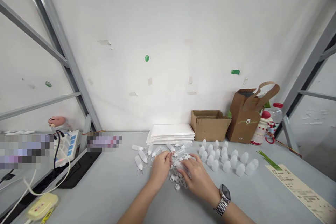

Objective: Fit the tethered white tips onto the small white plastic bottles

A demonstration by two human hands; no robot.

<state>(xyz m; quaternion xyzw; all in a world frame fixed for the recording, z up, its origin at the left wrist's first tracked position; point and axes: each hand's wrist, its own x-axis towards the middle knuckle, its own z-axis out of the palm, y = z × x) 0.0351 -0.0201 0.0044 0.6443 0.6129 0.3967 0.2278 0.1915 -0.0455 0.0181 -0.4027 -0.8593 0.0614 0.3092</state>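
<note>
At the left of the grey desk (105, 192) sits a closed yellow case (42, 205), its contents hidden. Toward the middle, small capped bottles (142, 156) with loops lie on their sides at various angles, in front of a stack of white sheets (172, 132); whether they hold anything is too small to tell. Farther right, a cluster of frosted bottles (215, 165) stands upright, well within one group. Behind them is an open cardboard box (211, 129), its floor out of sight, then a brown paper bag (243, 124) and a clear bottle (276, 113) with a red lid. The left hand (162, 166) has its fingertips bunched together beside the pile; what they pinch, if anything, cannot be told. Just right of those fingertips, a translucent bottle (180, 165) lies between the thumb and bent fingers of the right hand (195, 172), which grasp it, partly covering it. White caps (177, 187) lie just below the hands.
</note>
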